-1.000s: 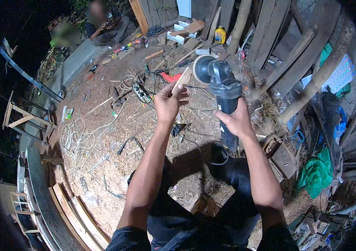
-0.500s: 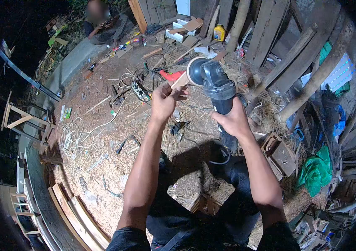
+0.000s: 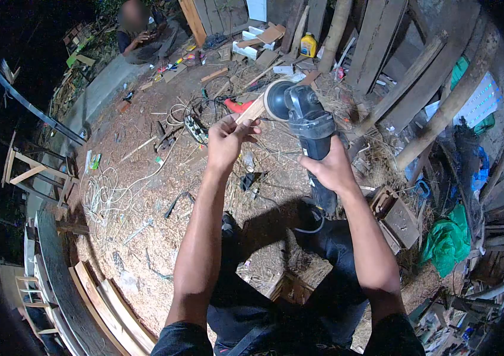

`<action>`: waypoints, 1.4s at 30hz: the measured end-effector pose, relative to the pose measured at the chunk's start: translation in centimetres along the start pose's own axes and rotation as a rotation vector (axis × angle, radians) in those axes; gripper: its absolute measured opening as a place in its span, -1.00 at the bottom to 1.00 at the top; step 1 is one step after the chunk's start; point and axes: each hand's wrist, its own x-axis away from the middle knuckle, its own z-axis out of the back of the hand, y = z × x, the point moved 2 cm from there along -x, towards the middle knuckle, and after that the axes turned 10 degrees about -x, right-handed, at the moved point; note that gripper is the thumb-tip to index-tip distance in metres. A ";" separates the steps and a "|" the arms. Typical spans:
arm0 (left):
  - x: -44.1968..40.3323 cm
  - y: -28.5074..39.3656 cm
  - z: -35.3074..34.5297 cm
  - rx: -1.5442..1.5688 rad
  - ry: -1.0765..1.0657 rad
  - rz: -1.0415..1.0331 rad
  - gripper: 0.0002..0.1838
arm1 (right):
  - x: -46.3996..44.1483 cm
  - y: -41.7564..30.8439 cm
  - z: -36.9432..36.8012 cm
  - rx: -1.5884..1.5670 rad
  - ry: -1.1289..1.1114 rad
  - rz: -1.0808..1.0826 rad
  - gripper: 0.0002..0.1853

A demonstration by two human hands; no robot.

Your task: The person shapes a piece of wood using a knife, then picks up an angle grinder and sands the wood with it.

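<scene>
So the small wood piece (image 3: 254, 111) is held up over the middle of the ground (image 3: 139, 187), pinched between the nearly closed fingers of the left hand (image 3: 226, 139). Its upper end is right at the disc (image 3: 277, 101) of the power tool (image 3: 312, 127); actual contact can't really be told. The tool's body is wrapped by the right hand (image 3: 334, 166), fingers curled around it. A power strip (image 3: 195, 129) is seen beyond the left hand, a yellow bottle (image 3: 308, 45) near the ground's far edge.

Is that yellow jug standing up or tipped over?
Upright: the yellow jug has its narrow neck on top and wide body below.
</scene>
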 end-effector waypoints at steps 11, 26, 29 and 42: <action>0.2 -0.4 0.8 -0.044 -0.056 0.019 -0.78 | -0.2 -0.5 0.2 -0.025 -0.009 -0.058 -0.48; 0.1 -0.1 0.2 -0.092 -0.021 -0.006 -0.80 | 0.0 -0.3 0.1 -0.030 -0.022 -0.023 -0.50; -0.2 -0.8 0.1 -0.156 -0.030 -0.075 -0.83 | 0.3 -1.3 -0.2 0.027 -0.036 -0.009 -0.49; 0.1 0.4 1.1 -0.038 -0.050 0.048 -0.79 | -0.5 -0.1 0.7 -0.074 -0.025 -0.049 -0.46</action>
